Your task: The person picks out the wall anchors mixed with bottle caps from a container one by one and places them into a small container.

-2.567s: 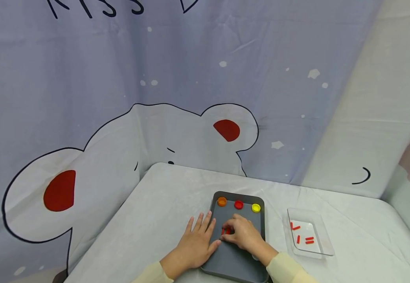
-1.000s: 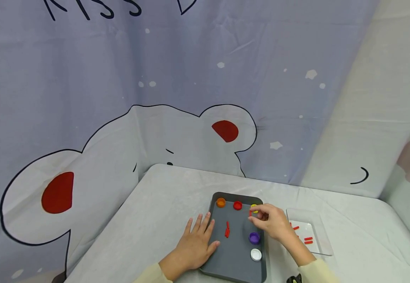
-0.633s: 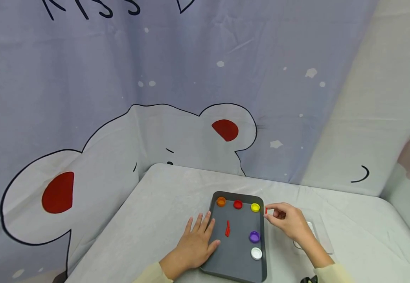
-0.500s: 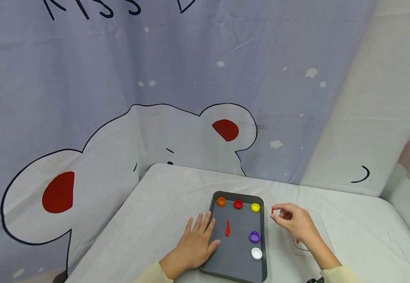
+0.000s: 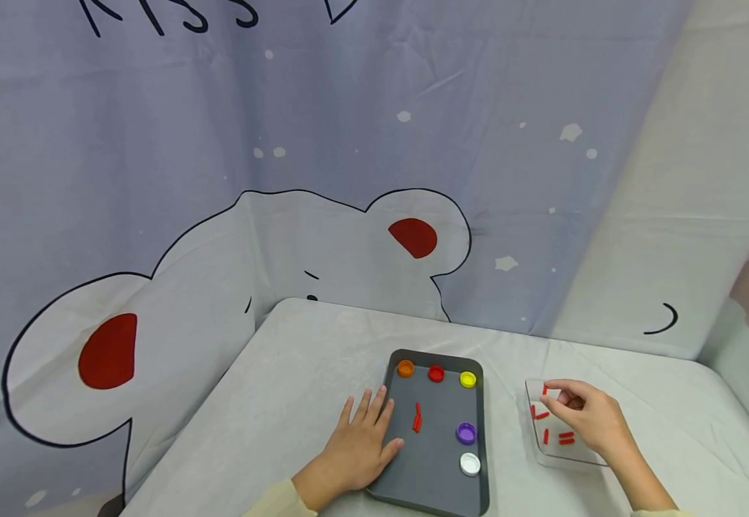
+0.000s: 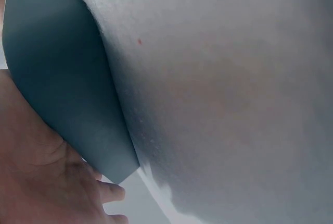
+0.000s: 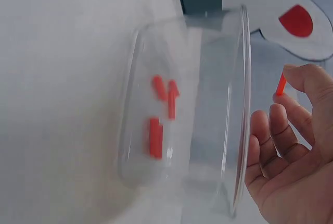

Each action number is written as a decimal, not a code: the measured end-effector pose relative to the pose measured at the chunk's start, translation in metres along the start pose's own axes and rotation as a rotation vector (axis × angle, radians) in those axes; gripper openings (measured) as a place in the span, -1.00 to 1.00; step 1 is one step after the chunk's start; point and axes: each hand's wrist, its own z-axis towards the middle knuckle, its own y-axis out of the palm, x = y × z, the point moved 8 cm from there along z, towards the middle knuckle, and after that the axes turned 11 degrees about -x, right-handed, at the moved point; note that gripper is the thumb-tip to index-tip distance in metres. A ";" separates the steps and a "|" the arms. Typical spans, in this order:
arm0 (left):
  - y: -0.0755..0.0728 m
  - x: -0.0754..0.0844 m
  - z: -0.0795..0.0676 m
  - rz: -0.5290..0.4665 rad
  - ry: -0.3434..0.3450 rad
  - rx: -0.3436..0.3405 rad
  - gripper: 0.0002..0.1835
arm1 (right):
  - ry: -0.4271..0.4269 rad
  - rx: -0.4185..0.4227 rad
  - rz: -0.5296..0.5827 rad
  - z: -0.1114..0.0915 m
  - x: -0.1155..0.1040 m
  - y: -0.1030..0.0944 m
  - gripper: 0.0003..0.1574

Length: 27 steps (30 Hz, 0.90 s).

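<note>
My right hand (image 5: pixel 597 420) pinches a short red stick (image 7: pixel 281 84) between thumb and index finger, above the far left part of a clear plastic box (image 7: pixel 244 114). Several similar red sticks (image 5: pixel 566 438) lie in the bottom of that box. With fingers spread, my left hand (image 5: pixel 355 445) rests on the left edge of a dark grey tray (image 5: pixel 426 477). Loose red sticks (image 5: pixel 417 418) lie in a short line near the middle of the tray. The left wrist view shows only part of this hand beside the tray's side.
Along the tray's far end sit an orange cap (image 5: pixel 405 368), a red cap (image 5: pixel 436 373) and a yellow cap (image 5: pixel 467 379). A purple cap (image 5: pixel 467 433) and a white cap (image 5: pixel 470 464) are by its right side. A white cloth (image 5: pixel 309 366) covers the table.
My right hand has lifted from the red sticks on the tray and moved right with one, to above the clear box. The left hand has stayed at the tray's edge.
</note>
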 end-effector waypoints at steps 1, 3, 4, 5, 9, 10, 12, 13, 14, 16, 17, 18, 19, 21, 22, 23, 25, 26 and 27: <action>0.000 0.000 0.000 0.001 0.001 0.002 -0.24 | 0.007 0.005 -0.005 -0.002 0.003 -0.002 -0.59; 0.000 0.000 0.000 0.005 -0.001 0.003 -0.24 | 0.016 0.022 -0.008 -0.005 0.009 -0.006 -0.60; 0.000 0.000 0.000 0.007 -0.002 0.004 -0.23 | 0.018 0.029 -0.013 -0.006 0.011 -0.008 -0.60; 0.001 -0.001 0.000 0.009 -0.004 0.003 -0.23 | 0.019 0.036 -0.016 -0.007 0.013 -0.010 -0.61; 0.002 -0.001 0.000 0.009 -0.010 -0.001 -0.23 | 0.020 0.063 -0.032 -0.010 0.020 -0.014 -0.63; 0.001 -0.001 0.000 0.008 -0.010 -0.002 -0.23 | 0.019 0.069 -0.036 -0.011 0.022 -0.015 -0.63; 0.001 0.000 0.000 0.006 -0.011 -0.005 -0.23 | 0.012 0.086 -0.036 -0.011 0.024 -0.017 -0.65; 0.001 0.000 -0.001 0.005 -0.011 -0.006 -0.23 | 0.008 0.092 -0.033 -0.012 0.025 -0.017 -0.65; 0.001 0.000 -0.001 0.005 -0.011 -0.006 -0.23 | 0.004 0.097 -0.030 -0.012 0.026 -0.017 -0.66; 0.001 0.000 -0.001 0.004 -0.010 -0.006 -0.23 | -0.003 0.104 -0.022 -0.012 0.027 -0.018 -0.67; 0.001 0.000 0.000 0.004 -0.011 -0.006 -0.23 | -0.006 0.107 -0.018 -0.012 0.027 -0.018 -0.67; 0.001 0.000 0.000 0.004 -0.011 -0.007 -0.23 | -0.008 0.108 -0.017 -0.012 0.027 -0.018 -0.67; 0.001 0.000 0.000 0.004 -0.012 -0.007 -0.23 | -0.008 0.106 -0.015 -0.012 0.028 -0.019 -0.67; 0.001 0.000 0.000 0.005 -0.013 -0.007 -0.23 | -0.001 0.095 -0.015 -0.012 0.029 -0.019 -0.64; 0.001 0.000 0.000 0.005 -0.013 -0.008 -0.23 | 0.001 0.090 -0.016 -0.012 0.029 -0.019 -0.62; 0.001 0.000 0.000 0.005 -0.014 -0.009 -0.23 | 0.003 0.087 -0.017 -0.011 0.029 -0.019 -0.61; 0.001 0.000 0.000 0.004 -0.015 -0.010 -0.23 | 0.006 0.084 -0.019 -0.011 0.029 -0.019 -0.58; 0.001 0.000 0.000 0.003 -0.015 -0.010 -0.23 | 0.007 0.084 -0.016 -0.011 0.028 -0.019 -0.56; 0.001 0.000 0.000 0.003 -0.015 -0.010 -0.23 | 0.004 0.086 -0.012 -0.011 0.028 -0.019 -0.56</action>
